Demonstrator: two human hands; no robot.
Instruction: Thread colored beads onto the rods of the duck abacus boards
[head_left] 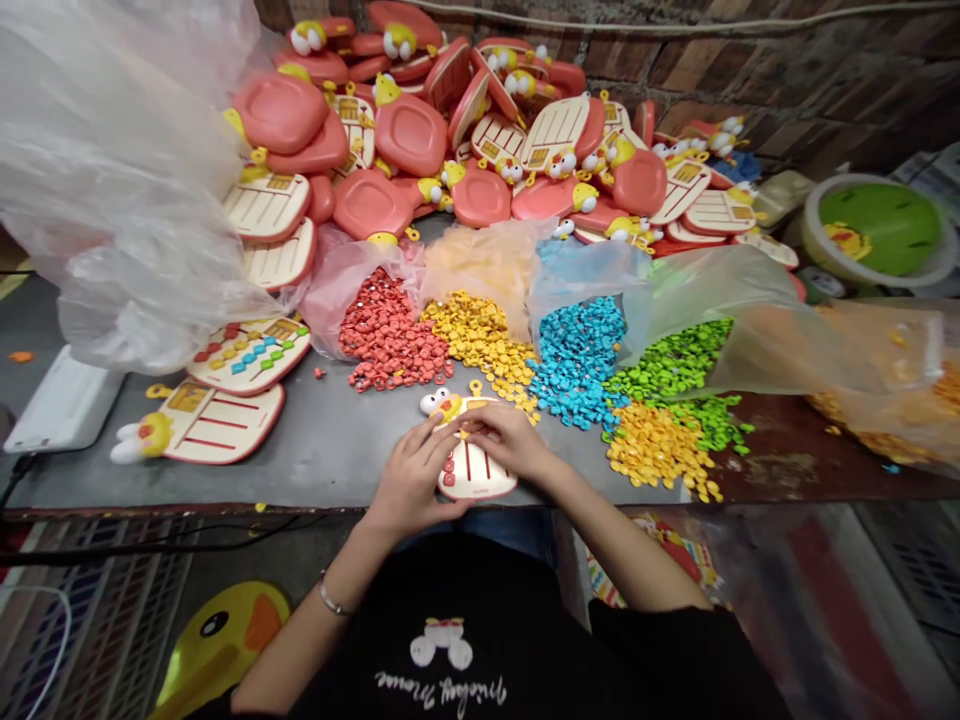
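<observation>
A cream toy board (484, 485) with slots, a yellow duck-like head and bulging white eyes lies at the table's front edge. Red pieces sit in its left slot. My left hand (409, 475) is closed round the board's left side, thumb low and fingers across the top. Over the upper right part is my right hand (517, 440), its fingers pinched together close to the left fingertips. Whatever is between them is hidden. Beyond the hands lie heaps of small red pieces (394, 335), yellow pieces (480, 335), blue pieces (577, 360) and green pieces (679, 360).
An orange-yellow heap (660, 450) lies to the right. At left are a board with coloured pieces (251, 355), a board with bare slots (225, 425) and a white device (64, 400). Many red-backed boards (409, 130) pile against the brick wall. Plastic bags surround the heaps; a green-filled bowl (817, 235) stands far right.
</observation>
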